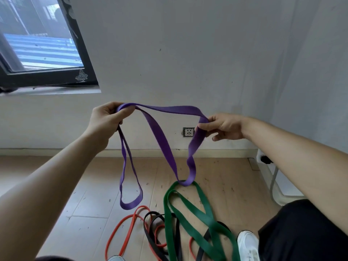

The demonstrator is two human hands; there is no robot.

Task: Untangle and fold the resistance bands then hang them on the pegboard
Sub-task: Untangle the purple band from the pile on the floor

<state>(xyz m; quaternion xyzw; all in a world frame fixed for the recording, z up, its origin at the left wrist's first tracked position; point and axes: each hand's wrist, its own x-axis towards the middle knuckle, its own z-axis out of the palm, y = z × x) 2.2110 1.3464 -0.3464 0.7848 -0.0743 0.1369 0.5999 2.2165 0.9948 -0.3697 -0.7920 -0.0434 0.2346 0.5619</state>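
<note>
You hold the purple band point(162, 136) up before the wall, your left hand point(105, 119) closed around one bunched end and your right hand point(224, 129) pinching the other, its low loop hooked through the green band point(197, 210). So it looks partly freed, not yet folded. The green, red band point(120, 228) and black band point(150, 236) lie tangled on the floor point(90, 208), and no pegboard shows.

Green band point(195, 213) and red band point(116, 234) probably continue below frame
</note>
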